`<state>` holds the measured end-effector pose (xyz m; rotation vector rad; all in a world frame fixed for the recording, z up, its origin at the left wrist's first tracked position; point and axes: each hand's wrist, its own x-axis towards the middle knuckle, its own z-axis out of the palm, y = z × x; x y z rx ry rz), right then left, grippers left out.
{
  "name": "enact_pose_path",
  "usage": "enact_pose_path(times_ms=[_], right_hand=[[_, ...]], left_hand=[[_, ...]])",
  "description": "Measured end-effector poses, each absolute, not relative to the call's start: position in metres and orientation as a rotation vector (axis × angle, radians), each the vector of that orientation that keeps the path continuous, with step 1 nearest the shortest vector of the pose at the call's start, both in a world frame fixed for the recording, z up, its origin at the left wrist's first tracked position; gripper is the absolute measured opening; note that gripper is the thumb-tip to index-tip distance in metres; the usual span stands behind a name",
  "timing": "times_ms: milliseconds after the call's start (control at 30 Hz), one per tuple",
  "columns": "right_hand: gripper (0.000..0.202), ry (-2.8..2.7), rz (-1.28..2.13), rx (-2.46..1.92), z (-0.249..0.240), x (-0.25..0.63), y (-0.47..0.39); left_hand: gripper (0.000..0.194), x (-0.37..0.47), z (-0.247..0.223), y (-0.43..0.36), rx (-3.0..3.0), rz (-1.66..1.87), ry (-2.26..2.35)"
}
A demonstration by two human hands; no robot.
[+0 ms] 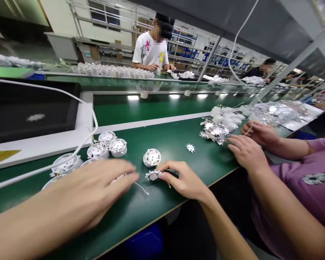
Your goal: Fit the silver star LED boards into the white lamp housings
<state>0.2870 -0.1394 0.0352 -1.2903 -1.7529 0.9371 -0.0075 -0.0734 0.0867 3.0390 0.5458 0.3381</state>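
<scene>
My left hand, smeared by motion, has its thumb and fingers closed around a white part, mostly hidden; a thin white wire sticks out to the right. Between the thumb and forefinger of my right hand is a small white toothed piece. Under those fingers shows a dark handle-like thing, its kind unclear. Just behind the toothed piece stands a round white spoked housing. Several similar housings sit beyond my left hand. A loose white star-shaped piece lies to the right.
A pile of white star-shaped pieces lies near a co-worker's hands at right. Plastic bags lie behind. A white cable arcs over a black tray at left. Another person works across the green bench.
</scene>
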Motion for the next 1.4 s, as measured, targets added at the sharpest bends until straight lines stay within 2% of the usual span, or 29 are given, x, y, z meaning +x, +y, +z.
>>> enact_pose_path(times_ms=[33,100,200,267,300,367,533,767,867,1000,1200,1400], right_hand=[[0.013,-1.741,0.941,-1.272,0.033,0.287,-0.141],[0.013,-1.722,0.932,-1.237,0.031,0.287,-0.143],[0.013,-1.723,0.884,-1.196,0.031,0.285,-0.144],[0.013,-1.727,0.848,-1.182,0.032,0.283,-0.145],[0.013,-1.728,0.839,-1.177,0.033,0.282,-0.146],[0.013,-1.737,0.839,-1.163,0.034,0.279,-0.149],[0.015,-1.739,0.943,-1.254,0.037,0.278,-0.153],[0.015,-1.603,1.201,-1.451,0.048,0.295,-0.152],[0.015,-1.566,1.121,-1.448,0.065,0.304,-0.155],[0.021,-1.457,0.848,-1.526,0.091,0.298,-0.149],[0.029,-1.533,1.129,-1.711,0.089,0.267,-0.117],[0.04,-1.556,1.219,-1.852,0.072,0.265,-0.111]], left_hand=[[0.06,0.012,0.089,-0.061,3.069,0.208,0.43],[0.063,0.05,0.091,-0.036,3.061,-0.027,0.347],[0.074,0.089,0.089,-0.009,3.026,-0.195,0.226],[0.063,0.1,0.088,-0.005,3.024,-0.24,0.248],[0.049,0.101,0.088,-0.007,3.031,-0.256,0.296],[0.027,0.101,0.089,-0.015,3.058,-0.274,0.444],[0.037,0.095,0.094,-0.038,3.087,-0.309,0.76],[0.043,0.082,0.089,-0.042,3.041,-0.273,0.729],[0.054,0.072,0.082,-0.037,2.99,-0.158,0.592],[0.045,0.061,0.079,-0.025,2.828,-0.011,0.513],[0.06,0.053,0.093,-0.018,2.816,-0.207,0.846],[0.045,0.058,0.093,-0.025,2.71,-0.157,0.729]])
